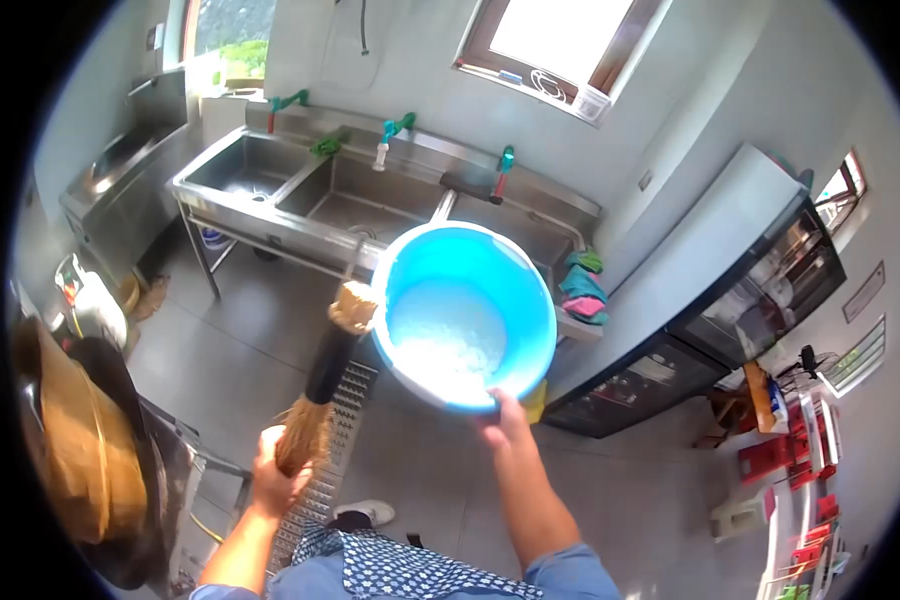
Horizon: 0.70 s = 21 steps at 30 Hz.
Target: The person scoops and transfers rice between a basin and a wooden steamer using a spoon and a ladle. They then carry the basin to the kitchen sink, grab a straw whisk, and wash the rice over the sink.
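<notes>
My right hand (508,425) grips the near rim of a round light-blue plastic basin (530,320). The basin is tilted so that its inside faces me, and pale, glaring liquid or suds show at its bottom. My left hand (273,475) is wrapped round the straw bristles of a brush (332,365) with a black band about its middle. The brush's tan far end reaches up beside the basin's left rim; whether they touch I cannot tell.
A steel sink (370,200) with several basins and taps runs along the wall ahead. Folded cloths (583,290) lie at its right end, beside a tall glass-door cabinet (710,310). A large wok with a wooden lid (85,440) stands left. A metal floor grate (348,410) lies below.
</notes>
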Motion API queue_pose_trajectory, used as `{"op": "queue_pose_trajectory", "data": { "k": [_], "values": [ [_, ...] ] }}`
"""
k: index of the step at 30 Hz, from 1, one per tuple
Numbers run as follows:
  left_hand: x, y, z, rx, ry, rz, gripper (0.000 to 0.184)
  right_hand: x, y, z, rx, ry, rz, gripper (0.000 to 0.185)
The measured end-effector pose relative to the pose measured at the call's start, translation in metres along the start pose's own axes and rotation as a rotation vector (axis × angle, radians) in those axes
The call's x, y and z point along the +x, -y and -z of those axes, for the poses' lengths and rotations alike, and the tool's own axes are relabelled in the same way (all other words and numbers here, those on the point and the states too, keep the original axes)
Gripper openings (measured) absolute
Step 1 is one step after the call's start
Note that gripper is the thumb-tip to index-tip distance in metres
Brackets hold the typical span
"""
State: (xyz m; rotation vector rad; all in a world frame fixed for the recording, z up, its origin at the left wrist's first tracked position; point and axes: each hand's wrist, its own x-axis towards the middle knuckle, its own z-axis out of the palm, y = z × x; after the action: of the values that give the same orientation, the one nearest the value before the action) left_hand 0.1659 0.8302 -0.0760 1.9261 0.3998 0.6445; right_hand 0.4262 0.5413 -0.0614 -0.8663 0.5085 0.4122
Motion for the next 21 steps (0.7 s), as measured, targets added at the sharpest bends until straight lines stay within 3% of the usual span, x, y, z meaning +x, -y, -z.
{"op": "queue_pose_trajectory", "data": {
  "k": [5,12,16,18,20,21],
  "values": [
    [0.086,-0.005,-0.048,0.155,0.112,-0.193,0.062,0.121,0.035,-0.076,0.056,0.122,-0.040,0.040],
    [0.163,-0.015,-0.128,0.140,0.141,-0.137,0.056,0.238,0.067,-0.116,-0.123,0.213,-0.067,0.037],
    [0.217,-0.037,-0.175,-0.030,0.129,-0.022,0.053,0.251,0.088,-0.139,-0.219,0.194,-0.117,0.036],
    [0.247,-0.023,-0.200,-0.241,0.140,0.064,0.054,0.269,0.101,-0.150,-0.290,0.324,-0.169,0.040],
    [0.280,-0.014,-0.212,-0.213,0.144,0.022,0.055,0.288,0.098,-0.145,-0.339,0.379,-0.169,0.045],
    [0.293,-0.012,-0.215,-0.191,0.146,-0.011,0.056,0.304,0.084,-0.137,-0.478,0.308,0.098,0.051]
  ]
}}
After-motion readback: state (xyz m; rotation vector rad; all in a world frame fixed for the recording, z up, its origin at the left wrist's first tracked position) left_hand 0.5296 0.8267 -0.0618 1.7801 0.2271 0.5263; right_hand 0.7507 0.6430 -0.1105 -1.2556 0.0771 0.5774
